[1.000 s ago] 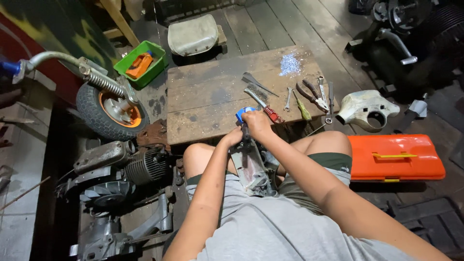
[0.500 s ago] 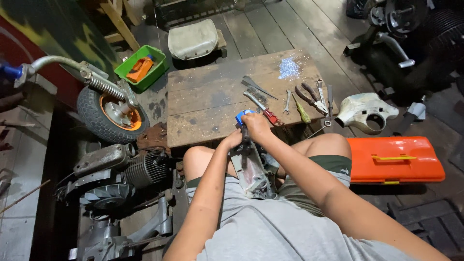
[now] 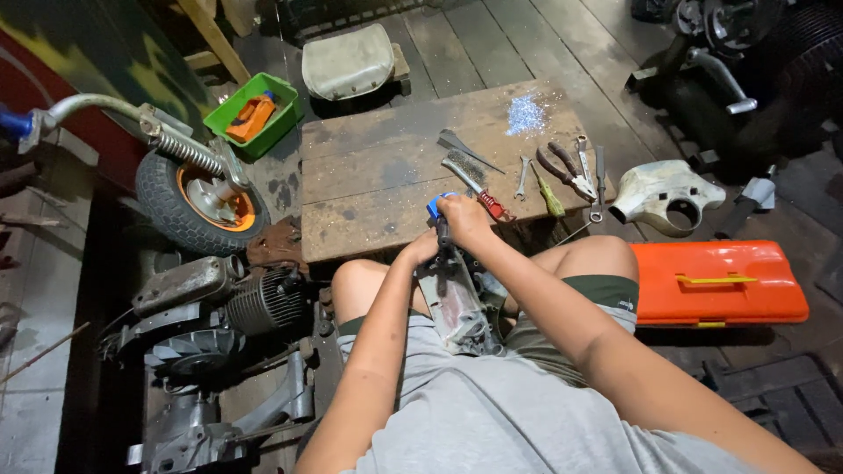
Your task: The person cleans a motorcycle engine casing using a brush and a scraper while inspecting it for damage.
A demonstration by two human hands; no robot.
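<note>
A grey metal engine part rests between my knees. My right hand is closed around a blue-handled tool that stands on the top of the part. Just beside it, my left hand grips the upper end of the part. Both hands are at the near edge of a low wooden board. On the board lie a wire brush with a red handle, pliers, spanners and a green-handled screwdriver.
An orange toolbox lies on the floor at my right, with a white plastic cover behind it. On my left are a small wheel with an orange rim, an engine and a green tray.
My hands and the blue-handled tool stay at the top of the engine part; the view has shifted only slightly.
</note>
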